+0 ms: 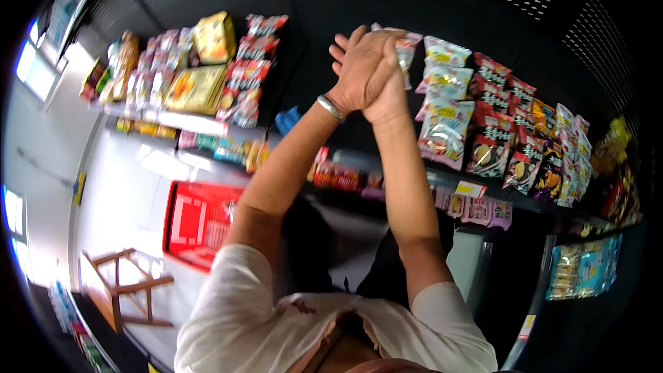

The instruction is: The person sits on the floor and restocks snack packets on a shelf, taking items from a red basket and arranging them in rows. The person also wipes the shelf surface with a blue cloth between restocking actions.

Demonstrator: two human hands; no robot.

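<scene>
My left hand [364, 69], with a silver band at the wrist, lies across my right hand [388, 100] above the black shelf [314, 62]. The two hands touch and overlap. Several spread fingertips stick out on their left side, and no item shows between them. Most of my right hand's fingers are hidden behind the left. Just right of the hands a pink-and-white snack packet [409, 52] is partly covered by them; whether a finger touches it I cannot tell. Beside it stands a row of pink-and-white packets [445, 128].
Red snack packets [492, 135] continue the row rightward. At left are red packets [243, 86], yellow flat packs [195, 90] and a blue item [287, 121]. A lower shelf holds more packs [338, 176]. A red shopping basket [169, 228] and wooden stool [110, 293] stand on the floor.
</scene>
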